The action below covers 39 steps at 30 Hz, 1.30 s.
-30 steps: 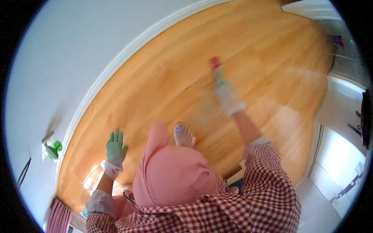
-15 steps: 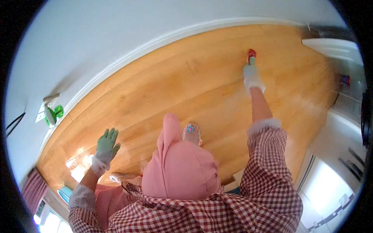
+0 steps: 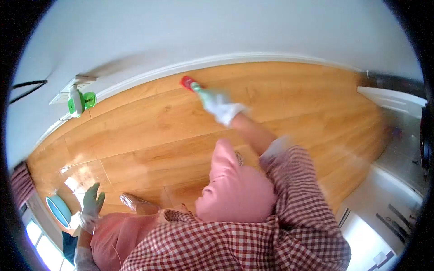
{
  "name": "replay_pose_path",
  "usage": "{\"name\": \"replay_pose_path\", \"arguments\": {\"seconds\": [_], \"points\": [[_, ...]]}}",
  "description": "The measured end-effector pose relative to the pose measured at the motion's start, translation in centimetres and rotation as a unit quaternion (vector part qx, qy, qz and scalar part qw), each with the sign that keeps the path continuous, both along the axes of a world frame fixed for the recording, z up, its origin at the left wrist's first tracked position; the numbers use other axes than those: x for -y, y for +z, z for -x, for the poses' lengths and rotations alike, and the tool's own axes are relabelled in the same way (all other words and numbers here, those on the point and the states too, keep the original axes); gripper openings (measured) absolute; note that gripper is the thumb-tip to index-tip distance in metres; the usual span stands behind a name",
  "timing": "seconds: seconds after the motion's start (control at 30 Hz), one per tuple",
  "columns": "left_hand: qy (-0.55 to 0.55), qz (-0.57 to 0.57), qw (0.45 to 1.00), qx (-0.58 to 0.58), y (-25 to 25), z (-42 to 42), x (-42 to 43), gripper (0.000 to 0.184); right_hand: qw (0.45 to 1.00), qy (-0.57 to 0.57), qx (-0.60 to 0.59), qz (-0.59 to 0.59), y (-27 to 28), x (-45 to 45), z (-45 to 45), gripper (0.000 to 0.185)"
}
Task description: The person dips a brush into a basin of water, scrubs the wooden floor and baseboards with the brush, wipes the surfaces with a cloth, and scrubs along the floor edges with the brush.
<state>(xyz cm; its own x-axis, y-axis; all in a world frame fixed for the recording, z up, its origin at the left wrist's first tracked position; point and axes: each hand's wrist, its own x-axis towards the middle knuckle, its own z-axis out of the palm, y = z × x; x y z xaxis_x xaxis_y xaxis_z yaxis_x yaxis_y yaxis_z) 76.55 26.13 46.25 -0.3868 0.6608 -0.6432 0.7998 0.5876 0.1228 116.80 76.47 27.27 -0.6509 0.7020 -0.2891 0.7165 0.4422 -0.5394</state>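
My right hand, in a light green glove with a white cuff, stretches forward over the wooden floor. Closed and smeared by motion, it has a small red thing at its tip; the kind is unclear. That red piece is close to the white baseboard and seems to touch the floor. At lower left my left hand, gloved in green too, hangs low beside my pink-clad leg, fingers apart and holding nothing.
A white and green device stands out from the wall outlet at the left. A blue basin sits on the floor near a purple curtain. White furniture lines the right side.
My right hand has swept left with the red thing, toward the baseboard. My left hand has dropped down and left, nearer my body. The view has shifted, showing more of the basin.
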Motion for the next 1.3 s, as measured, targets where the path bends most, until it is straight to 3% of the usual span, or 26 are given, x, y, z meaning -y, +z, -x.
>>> {"name": "replay_pose_path", "arguments": {"seconds": [0.07, 0.1, 0.13, 0.17, 0.2, 0.27, 0.37, 0.47, 0.53, 0.6, 0.63, 0.67, 0.7, 0.73, 0.77, 0.87, 0.9, 1.0, 1.03, 1.1, 1.2, 1.3], "points": [[0.159, 0.004, 0.987, 0.027, 0.5, -1.2, 2.8, 0.052, 0.988, 0.084, 0.047, -0.117, 0.6, -7.0, -5.4, 0.048], [0.121, -0.020, 0.992, -0.003, 0.2, -1.7, 4.8, 0.051, 0.997, 0.037, 0.065, 0.018, 0.8, -11.7, -8.9, 0.041], [0.085, -0.041, 0.995, -0.032, -0.2, -2.4, 6.7, 0.050, 0.987, 0.056, 0.150, -0.022, 2.9, -15.5, -12.1, 0.046], [0.116, -0.028, 0.992, -0.032, -0.5, -3.1, 7.1, 0.050, 0.967, 0.080, 0.235, -0.059, 5.0, -19.4, -15.3, 0.052], [0.150, -0.015, 0.988, -0.033, -0.2, -4.4, 7.1, 0.049, 0.939, -0.009, 0.344, -0.005, 6.4, -22.1, -15.8, 0.059], [0.215, -0.010, 0.976, -0.015, -0.3, -5.8, 8.1, 0.049, 0.963, 0.028, 0.267, -0.037, 5.4, -23.2, -13.9, 0.071], [0.296, -0.036, 0.953, 0.043, -1.0, -6.5, 10.0, 0.050, 0.984, 0.065, 0.157, -0.047, 2.9, -19.9, -9.4, 0.084], [0.228, -0.061, 0.972, 0.010, -1.5, -5.6, 8.5, 0.049, 0.994, 0.091, 0.067, -0.002, 4.7, -9.6, 3.2, 0.082], [0.167, -0.047, 0.984, -0.045, -1.6, -3.9, 7.7, 0.047, 0.990, 0.121, 0.068, 0.004, 2.9, -9.1, 4.6, 0.082], [0.206, -0.067, 0.976, -0.038, 0.2, -5.2, 3.9, 0.047, 0.982, 0.178, 0.062, 0.017, 1.2, -7.3, 7.0, 0.082], [0.230, -0.087, 0.969, -0.017, 1.2, -6.2, 2.5, 0.048, 0.957, 0.267, 0.102, -0.057, 1.9, -8.3, 5.4, 0.050], [0.247, -0.110, 0.963, 0.007, 1.7, -6.9, 1.2, 0.048, 0.937, 0.294, 0.144, -0.124, 3.1, -9.8, 2.1, 0.047], [0.255, -0.117, 0.960, 0.019, 1.8, -7.7, 0.6, 0.049, 0.910, 0.319, 0.185, -0.191, 4.4, -11.3, -1.2, 0.063], [0.261, -0.129, 0.956, 0.029, 1.8, -8.0, 0.2, 0.049, 0.914, 0.291, 0.226, -0.171, 4.8, -12.7, -3.6, 0.048], [0.263, -0.143, 0.953, 0.038, 1.8, -8.0, -0.7, 0.049, 0.917, 0.259, 0.264, -0.152, 4.2, -13.7, -4.7, 0.045], [0.304, -0.063, 0.946, 0.096, 4.3, -7.8, -4.3, 0.050, 0.963, 0.073, 0.259, 0.008, 8.1, -9.0, 0.7, 0.093], [0.265, -0.141, 0.949, 0.100, 2.4, -7.5, -3.3, 0.051, 0.969, 0.105, 0.225, 0.012, 6.2, -7.0, 4.9, 0.089], [0.258, -0.219, 0.934, 0.116, 0.7, -7.0, -2.4, 0.052, 0.967, 0.216, 0.132, 0.016, -1.0, -0.5, 18.3, 0.075], [0.266, -0.229, 0.929, 0.120, 0.0, -6.8, -2.1, 0.053, 0.944, 0.323, -0.001, -0.070, -1.5, 2.3, 22.1, 0.063], [0.294, -0.178, 0.931, 0.120, 0.4, -6.9, -2.8, 0.055, 0.960, 0.263, 0.087, -0.039, 1.6, 7.3, 29.3, 0.052], [0.341, -0.160, 0.911, 0.170, 0.8, -5.7, -2.0, 0.056, 0.946, 0.299, 0.101, -0.080, 1.4, 5.5, 25.9, 0.051], [0.364, -0.216, 0.883, 0.202, -1.9, -5.1, 0.1, 0.056, 0.927, 0.240, 0.264, -0.113, 4.1, -1.4, 14.4, 0.060]]}}
